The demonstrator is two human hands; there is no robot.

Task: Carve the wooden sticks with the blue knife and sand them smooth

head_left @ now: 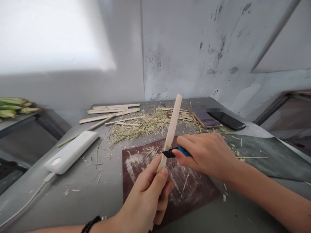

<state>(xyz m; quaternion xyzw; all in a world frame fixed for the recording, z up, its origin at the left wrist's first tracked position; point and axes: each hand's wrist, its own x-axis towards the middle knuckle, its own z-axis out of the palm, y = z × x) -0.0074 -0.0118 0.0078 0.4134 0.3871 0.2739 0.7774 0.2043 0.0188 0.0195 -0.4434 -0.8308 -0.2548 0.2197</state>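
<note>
A pale, flat plant-stalk strip (174, 121) slants up and away, its lower end gripped in my left hand (148, 191). My right hand (206, 155) is closed around the blue handle of a utility knife (170, 153). The knife's dark blade lies across the strip just above my left fingers and touches it. Beneath both hands is a brown sheet of sandpaper (132, 187), dusted with pale powder and a few slivers. My left palm and part of the strip's lower end are hidden by my fingers.
Thin shavings (143, 126) are heaped behind the sandpaper, with several pale strips (109, 111) at the back left. A white power bank (73, 152) with a cable lies left. Two phones (206, 118) (228, 120) lie back right, and a dark green sheet (264, 152) lies right.
</note>
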